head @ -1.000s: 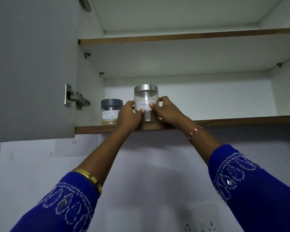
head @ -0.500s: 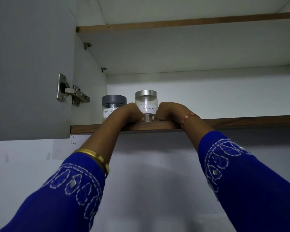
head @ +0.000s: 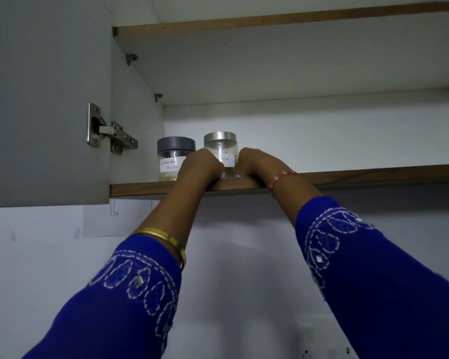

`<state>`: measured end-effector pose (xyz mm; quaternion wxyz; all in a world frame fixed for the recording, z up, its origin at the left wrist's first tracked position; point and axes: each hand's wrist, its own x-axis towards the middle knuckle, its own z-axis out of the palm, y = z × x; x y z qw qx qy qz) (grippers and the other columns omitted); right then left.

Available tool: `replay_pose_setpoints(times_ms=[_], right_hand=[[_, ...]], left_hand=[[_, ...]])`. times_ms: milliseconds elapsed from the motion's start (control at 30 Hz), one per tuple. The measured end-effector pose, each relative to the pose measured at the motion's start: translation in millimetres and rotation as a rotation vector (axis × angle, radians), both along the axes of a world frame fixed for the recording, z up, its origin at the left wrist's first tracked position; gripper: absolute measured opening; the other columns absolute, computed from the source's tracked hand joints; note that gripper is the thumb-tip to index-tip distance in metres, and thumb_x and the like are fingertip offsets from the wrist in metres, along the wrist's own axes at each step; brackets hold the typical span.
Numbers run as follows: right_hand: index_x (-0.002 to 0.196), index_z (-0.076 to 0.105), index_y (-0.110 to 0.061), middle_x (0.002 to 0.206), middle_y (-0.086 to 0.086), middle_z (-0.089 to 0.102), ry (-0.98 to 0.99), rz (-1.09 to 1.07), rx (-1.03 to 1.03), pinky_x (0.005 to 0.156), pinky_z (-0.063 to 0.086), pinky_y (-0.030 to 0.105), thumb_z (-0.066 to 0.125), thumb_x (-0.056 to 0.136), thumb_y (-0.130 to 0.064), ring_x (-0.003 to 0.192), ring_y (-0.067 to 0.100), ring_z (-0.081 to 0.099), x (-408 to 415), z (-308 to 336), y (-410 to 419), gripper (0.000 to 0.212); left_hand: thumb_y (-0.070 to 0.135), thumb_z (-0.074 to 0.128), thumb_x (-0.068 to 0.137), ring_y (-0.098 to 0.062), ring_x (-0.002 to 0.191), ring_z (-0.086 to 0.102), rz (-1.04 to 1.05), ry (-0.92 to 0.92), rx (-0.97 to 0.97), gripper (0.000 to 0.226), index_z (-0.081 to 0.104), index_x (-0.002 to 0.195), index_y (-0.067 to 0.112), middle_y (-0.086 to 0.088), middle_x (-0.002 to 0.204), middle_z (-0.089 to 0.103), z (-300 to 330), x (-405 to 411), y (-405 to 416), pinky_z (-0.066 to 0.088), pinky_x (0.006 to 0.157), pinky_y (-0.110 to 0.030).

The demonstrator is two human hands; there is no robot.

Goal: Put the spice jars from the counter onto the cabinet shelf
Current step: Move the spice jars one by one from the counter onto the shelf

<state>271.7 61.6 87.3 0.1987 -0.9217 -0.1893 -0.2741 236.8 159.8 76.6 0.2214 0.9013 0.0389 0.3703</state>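
2 jars upright on the lower cabinet shelf (head: pixel 347 177), centre-left of frame. The silver-lid jar (head: pixel 220 149) carries a white label, readable part "...mon"; the rest is covered. It stands between both hands. The left hand (head: pixel 201 165) is against its left side and the right hand (head: pixel 254 163) against its right side, both wrists over the shelf's front edge. Fingers are hidden behind the knuckles, so cannot tell whether either hand grips the jar or only touches it.

The grey-lid jar (head: pixel 175 158), labelled "Coriander Powder", sits just left of it, near the cabinet's left wall; the left hand overlaps its lower right corner in view, contact unclear.

Open cabinet door (head: pixel 47 99) fills upper left, metal hinge (head: pixel 109 132) on it. An upper shelf (head: pixel 283 19) runs across the top. Blue embroidered sleeves, gold bangle (head: pixel 166 237) on the left arm, red thread band (head: pixel 281 177) on the right wrist.
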Motion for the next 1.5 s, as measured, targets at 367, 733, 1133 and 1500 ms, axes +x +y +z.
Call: replay_pose_setpoints(times_ms=[367,733,1133,1500], right_hand=[[0.101,0.064,0.003,0.101,0.024,0.066,-0.586,-0.097,-0.121,0.072,0.038,0.036,0.027,0.099,-0.023,0.093,0.036,0.058,-44.3,-57.5,-26.2,0.045],[0.148,0.018,-0.011,0.158,0.01,0.011,-0.276,-0.035,-0.021,0.12,0.004,0.036,0.035,0.1,-0.027,0.147,0.025,0.006,-133.9,-197.7,-65.1,0.054],[0.143,0.034,-0.008,0.152,0.011,0.032,0.133,-0.004,0.359,0.113,0.014,0.024,0.046,0.096,-0.02,0.144,0.024,0.021,-250.9,-409.4,-90.6,0.049],[0.145,0.03,-0.013,0.15,0.008,0.033,0.735,-0.072,0.436,0.111,0.023,0.022,0.067,0.083,-0.031,0.139,0.02,0.031,-321.1,-565.5,-105.2,0.074]], left_hand=[[0.015,0.034,0.09,-0.034,0.102,0.056,-0.126,-0.463,0.24,0.035,0.062,0.105,0.0,-0.019,0.108,0.064,-74.3,-40.7,-5.6,0.037,0.095,-0.039],[0.021,0.032,0.1,-0.021,0.14,0.032,-0.439,-0.168,-0.122,0.039,0.047,0.135,0.01,-0.009,0.147,0.041,-204.4,-147.5,-18.6,0.022,0.118,-0.038],[0.013,0.04,0.098,-0.02,0.129,0.046,-0.529,0.195,-0.445,0.033,0.056,0.125,0.004,-0.013,0.132,0.056,-401.1,-226.8,-41.7,0.03,0.112,-0.029],[0.008,0.041,0.097,-0.016,0.112,0.055,-0.451,0.672,-0.739,0.031,0.057,0.123,0.003,-0.01,0.122,0.061,-536.9,-283.8,-58.3,0.038,0.089,-0.018]])
